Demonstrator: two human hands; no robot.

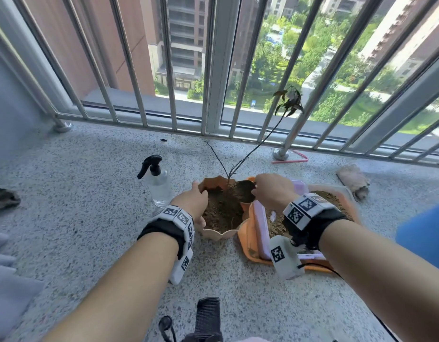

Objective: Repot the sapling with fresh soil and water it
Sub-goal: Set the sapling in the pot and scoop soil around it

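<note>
Sapling stood in scalloped pot of brown soil on balcony floor.

Left hand rested on pot's near-left rim, fingers curled over the edge and gripping it; right hand closed around a dark trowel held over the soil by the stem. Just right of the pot, touching it: orange tray carrying a pink-rimmed container of loose soil. Left of the pot: clear spray bottle with black trigger. Speckled stone floor, steel railing behind, high-rise blocks and trees far below.
</note>
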